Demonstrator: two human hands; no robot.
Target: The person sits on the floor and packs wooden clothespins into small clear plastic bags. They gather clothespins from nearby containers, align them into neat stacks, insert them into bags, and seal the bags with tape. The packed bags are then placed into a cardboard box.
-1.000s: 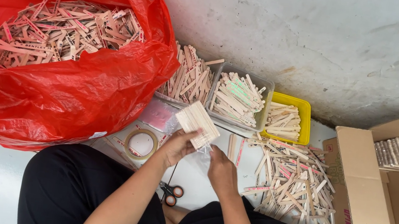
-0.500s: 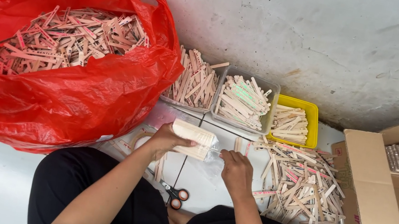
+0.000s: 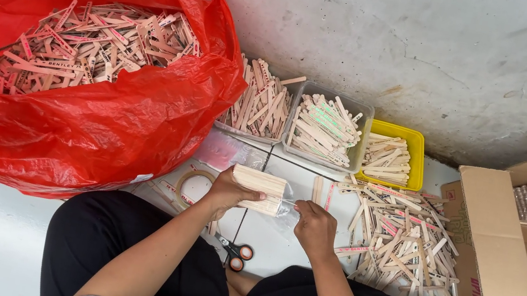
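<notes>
1. The left hand (image 3: 225, 192) grips a bundle of wooden sticks (image 3: 261, 189) at mid-frame, fingers clamped around it.
2. The right hand (image 3: 314, 226) pinches clear tape (image 3: 287, 206) at the bundle's right end.
3. Scissors (image 3: 235, 251) lie just below; a tape roll (image 3: 195, 185) lies left.
4. A red bag (image 3: 88, 117) fills the upper left.

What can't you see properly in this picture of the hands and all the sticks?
Head view:
- Right hand: its fingertips curl away, so what they pinch beside the stick bundle in the left hand is unclear.
- Scissors: blades hidden behind the left arm.
- Cardboard box: cut off by the right edge.
- Tape roll: partly covered by the left hand.
</notes>
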